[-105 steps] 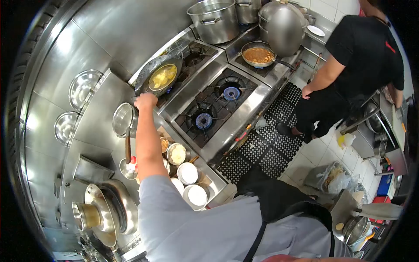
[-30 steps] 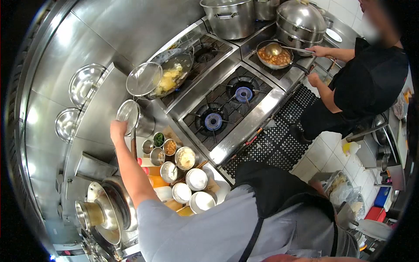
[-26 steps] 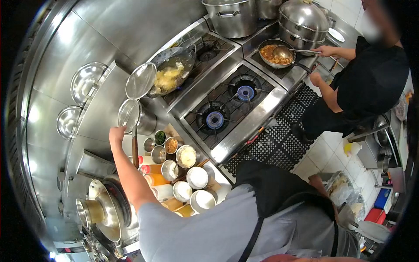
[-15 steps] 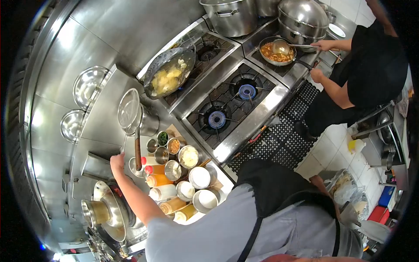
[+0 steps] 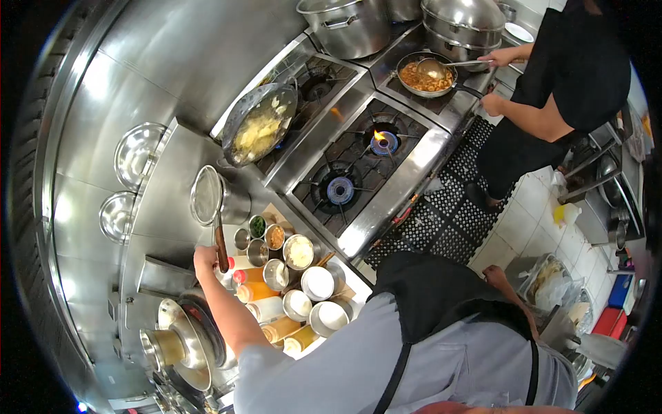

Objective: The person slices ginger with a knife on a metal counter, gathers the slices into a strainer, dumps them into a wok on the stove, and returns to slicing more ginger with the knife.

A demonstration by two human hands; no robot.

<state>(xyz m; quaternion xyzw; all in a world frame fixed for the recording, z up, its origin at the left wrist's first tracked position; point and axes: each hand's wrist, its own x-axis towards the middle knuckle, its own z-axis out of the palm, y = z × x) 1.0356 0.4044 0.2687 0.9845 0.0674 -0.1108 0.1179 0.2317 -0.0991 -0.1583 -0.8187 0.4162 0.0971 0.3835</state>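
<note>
One left hand (image 5: 205,258) curled beside wooden handle (image 5: 221,250) near strainer (image 5: 206,196), grip unclear; right hand (image 5: 494,276), cannot tell. Strainer probably light, stiff; grasp by handle.

worktop (image 5: 358,283) | metal tubs (image 5: 338,273), squeeze bottles (image 5: 265,308), deep pot (image 5: 238,202) | stove (image 5: 390,193) | wok (image 5: 238,124), stockpot (image 5: 350,36)

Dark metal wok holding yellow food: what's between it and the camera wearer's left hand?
In the head view, a silvery steel pot with a round mesh strainer at its mouth lies between wok and left hand.
</note>
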